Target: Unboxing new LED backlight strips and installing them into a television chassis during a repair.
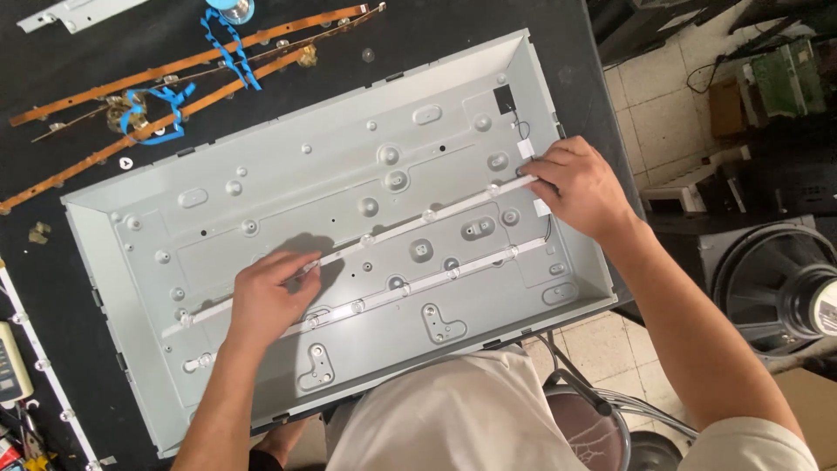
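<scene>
**Both hands press a white LED strip into a TV back panel**

Left hand (266,301) lies flat, fingers together, on the near-left part of the upper LED strip (401,228). A second LED strip (418,281) sits just nearer, parallel. Both lie inside the grey metal back panel (261,174) on the black tabletop (52,52). Right hand (582,187) pinches the upper strip's far-right end, fingertips closed on it. Beyond the panel: old orange strips (174,65) with blue tape (228,48).

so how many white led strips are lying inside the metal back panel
2. The upper strip runs diagonally between the left hand and the right hand, both pressing on it. The lower strip lies parallel, nearer the person. The hands may hide parts.
</scene>
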